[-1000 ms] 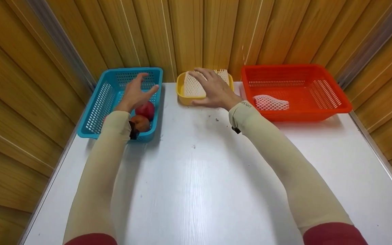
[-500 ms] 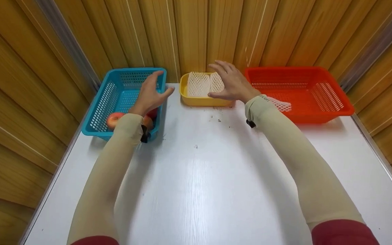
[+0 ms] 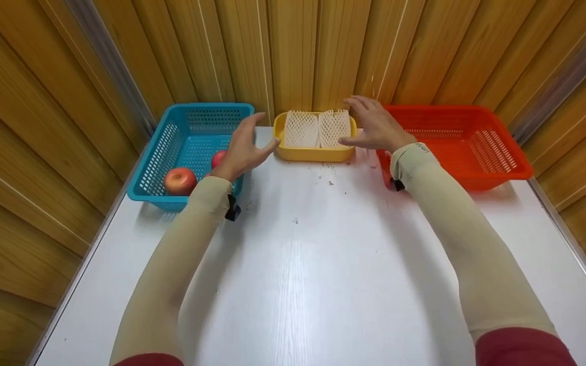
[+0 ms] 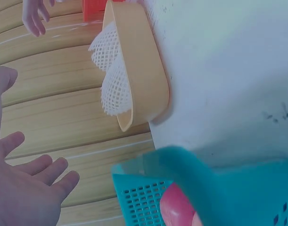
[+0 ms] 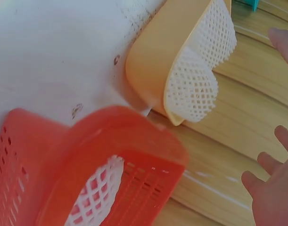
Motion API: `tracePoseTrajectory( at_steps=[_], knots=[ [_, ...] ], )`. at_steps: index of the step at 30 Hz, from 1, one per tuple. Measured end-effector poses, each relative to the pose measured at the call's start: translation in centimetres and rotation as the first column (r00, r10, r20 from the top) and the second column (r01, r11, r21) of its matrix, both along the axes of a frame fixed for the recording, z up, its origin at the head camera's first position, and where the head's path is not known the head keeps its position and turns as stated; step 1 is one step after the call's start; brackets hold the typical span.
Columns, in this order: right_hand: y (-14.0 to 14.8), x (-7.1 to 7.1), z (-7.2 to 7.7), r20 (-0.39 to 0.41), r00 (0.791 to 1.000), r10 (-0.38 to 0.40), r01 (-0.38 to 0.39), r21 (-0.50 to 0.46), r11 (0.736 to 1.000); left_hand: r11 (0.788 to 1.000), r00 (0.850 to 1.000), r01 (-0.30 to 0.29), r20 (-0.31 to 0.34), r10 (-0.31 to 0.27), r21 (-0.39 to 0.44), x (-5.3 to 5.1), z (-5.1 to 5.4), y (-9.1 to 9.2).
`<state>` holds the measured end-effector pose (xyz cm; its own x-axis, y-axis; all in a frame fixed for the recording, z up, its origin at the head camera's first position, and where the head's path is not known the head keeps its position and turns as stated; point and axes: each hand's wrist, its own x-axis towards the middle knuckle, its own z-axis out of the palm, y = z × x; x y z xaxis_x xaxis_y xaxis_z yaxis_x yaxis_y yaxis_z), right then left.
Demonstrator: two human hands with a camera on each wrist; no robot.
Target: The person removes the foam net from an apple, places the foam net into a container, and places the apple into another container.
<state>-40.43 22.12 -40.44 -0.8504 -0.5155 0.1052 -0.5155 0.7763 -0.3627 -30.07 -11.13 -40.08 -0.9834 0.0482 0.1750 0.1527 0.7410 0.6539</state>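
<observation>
My left hand (image 3: 244, 151) is held over the right side of the blue basket (image 3: 138, 178), fingers spread, holding nothing. Beneath and beside it lie a red apple (image 3: 180, 181) and another one (image 3: 217, 159), partly covered by the hand. Between the two hands, a small yellow bin (image 3: 315, 154) holds white foam fruit nets (image 3: 301, 130), standing side by side. My right hand (image 3: 378, 127), also empty with fingers apart, hovers between that bin and the red basket (image 3: 499, 178). Inside the red basket, a net-wrapped fruit (image 5: 97, 194) shows in the right wrist view; my arm hides it from the head view.
All three containers stand along the back of a white table (image 3: 293, 264). Wooden panelling (image 3: 293, 56) rises right behind them and encloses both sides. Small dark marks spot the tabletop in front of the yellow bin.
Both hands have shifted right, the left from over the blue basket's middle to its right rim, the right from above the yellow bin to its right edge. Both nets now show fully.
</observation>
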Motion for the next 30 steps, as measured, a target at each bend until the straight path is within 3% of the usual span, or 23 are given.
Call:
tracePoseTrajectory(
  at_steps=[13, 22, 30],
  knots=[
    [3.5, -1.1, -0.1, 0.078, 0.994, -0.083, 0.083, 0.002, 0.997, 0.999, 0.997, 0.049, -0.064, -0.048, 0.013, -0.1, -1.3, 2.7],
    [5.7, -1.4, 0.1, 0.132, 0.983, -0.127, 0.128, -0.004, 0.992, 0.987, 0.981, 0.151, -0.132, -0.143, 0.054, -0.5, -2.8, 4.6],
    [7.2, -1.6, 0.1, 0.203, 0.968, -0.146, 0.148, 0.006, 0.989, 0.978, 0.982, 0.175, -0.096, -0.165, 0.111, -0.4, -4.1, 6.8]
  ],
)
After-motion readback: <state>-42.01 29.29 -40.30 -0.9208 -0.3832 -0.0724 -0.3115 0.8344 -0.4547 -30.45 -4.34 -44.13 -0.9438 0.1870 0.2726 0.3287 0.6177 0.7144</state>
